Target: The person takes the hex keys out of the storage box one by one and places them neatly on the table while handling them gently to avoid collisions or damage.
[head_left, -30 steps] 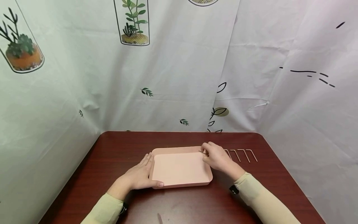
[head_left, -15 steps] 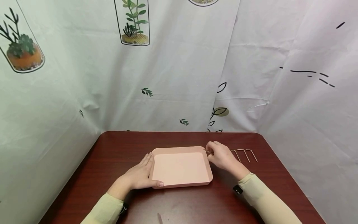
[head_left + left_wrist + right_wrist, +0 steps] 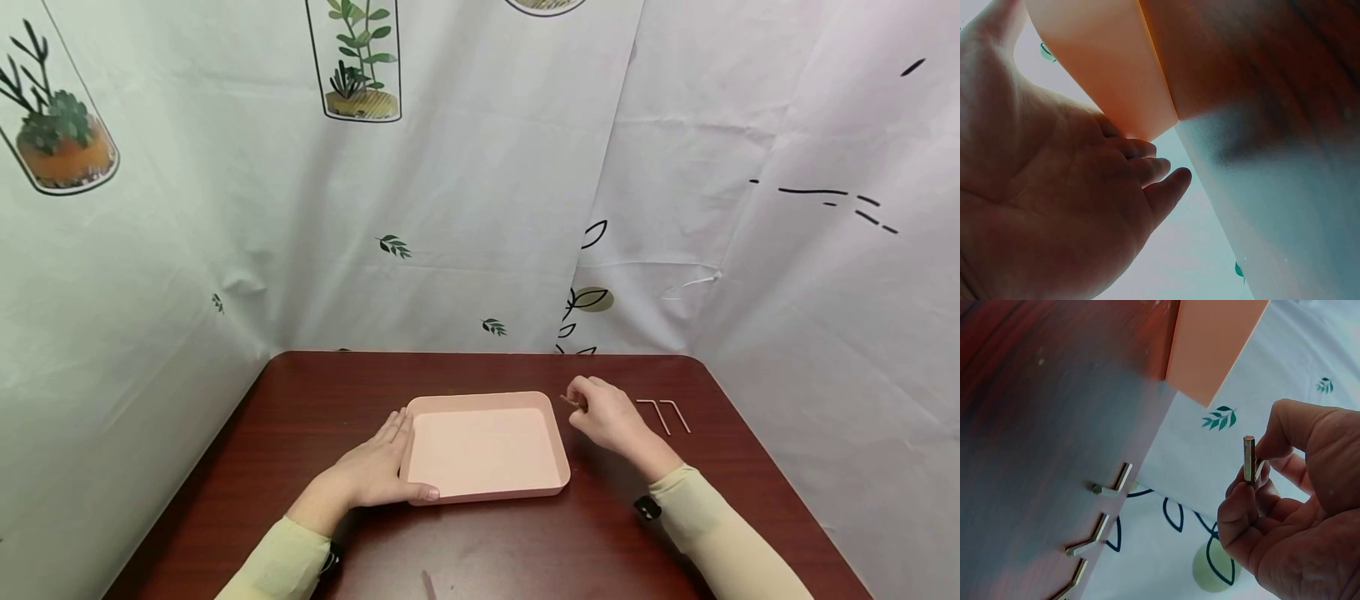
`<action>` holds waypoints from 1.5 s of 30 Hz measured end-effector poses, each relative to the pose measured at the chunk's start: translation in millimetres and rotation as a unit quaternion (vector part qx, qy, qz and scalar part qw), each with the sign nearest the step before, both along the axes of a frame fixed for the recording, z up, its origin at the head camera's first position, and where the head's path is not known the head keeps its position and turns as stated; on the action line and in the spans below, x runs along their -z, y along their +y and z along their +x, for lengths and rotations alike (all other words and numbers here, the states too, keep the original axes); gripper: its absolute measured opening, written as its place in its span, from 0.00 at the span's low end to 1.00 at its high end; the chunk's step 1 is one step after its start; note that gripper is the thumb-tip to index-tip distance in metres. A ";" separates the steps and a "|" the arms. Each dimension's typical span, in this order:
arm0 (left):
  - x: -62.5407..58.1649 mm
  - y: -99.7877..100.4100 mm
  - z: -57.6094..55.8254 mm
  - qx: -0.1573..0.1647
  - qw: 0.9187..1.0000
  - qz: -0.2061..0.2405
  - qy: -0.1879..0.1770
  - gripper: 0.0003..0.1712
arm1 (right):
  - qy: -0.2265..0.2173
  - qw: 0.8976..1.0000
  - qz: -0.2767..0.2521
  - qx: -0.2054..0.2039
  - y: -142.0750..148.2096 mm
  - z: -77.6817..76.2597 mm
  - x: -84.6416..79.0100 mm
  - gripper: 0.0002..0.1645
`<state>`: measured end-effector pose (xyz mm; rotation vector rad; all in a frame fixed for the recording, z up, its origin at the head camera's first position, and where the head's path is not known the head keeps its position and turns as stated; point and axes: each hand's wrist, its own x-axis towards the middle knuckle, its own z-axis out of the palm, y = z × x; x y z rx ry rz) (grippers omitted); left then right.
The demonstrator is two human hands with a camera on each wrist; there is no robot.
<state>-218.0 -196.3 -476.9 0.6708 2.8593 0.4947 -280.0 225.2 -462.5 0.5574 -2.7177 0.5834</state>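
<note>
My left hand [image 3: 371, 471] lies flat along the left side of a pink rectangular tray [image 3: 487, 454], its fingers straight and its thumb over the near left corner. In the left wrist view, my fingertips meet the outside of the tray wall [image 3: 1110, 69]. Just right of the tray, my right hand [image 3: 607, 417] pinches a small L-shaped hex key [image 3: 1249, 459] between thumb and fingers, above the table. More hex keys lie in a row to the right, among them one [image 3: 655, 415] close beside my hand; my hand hides part of the row in the head view.
The dark red wooden table [image 3: 480, 550] has rounded far corners. A white curtain [image 3: 465, 183] printed with plants hangs behind it and along both sides. A thin mark [image 3: 428, 585] shows at the table's front.
My right hand has moved right with the hex key, from over the tray's far right corner to beyond its right rim. It now covers more of the row. My left hand stays put.
</note>
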 end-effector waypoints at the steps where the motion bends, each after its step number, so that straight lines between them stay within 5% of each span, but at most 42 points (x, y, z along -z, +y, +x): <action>1: -0.3 0.1 0.2 0.000 1.000 0.000 0.000 0.82 | 0.001 1.000 -0.001 0.000 1.5 -0.1 0.0 0.16; 45: 0.3 0.5 -2.2 0.001 1.000 -0.004 -0.001 0.83 | -0.013 0.998 0.008 0.061 57.5 -9.7 2.0 0.15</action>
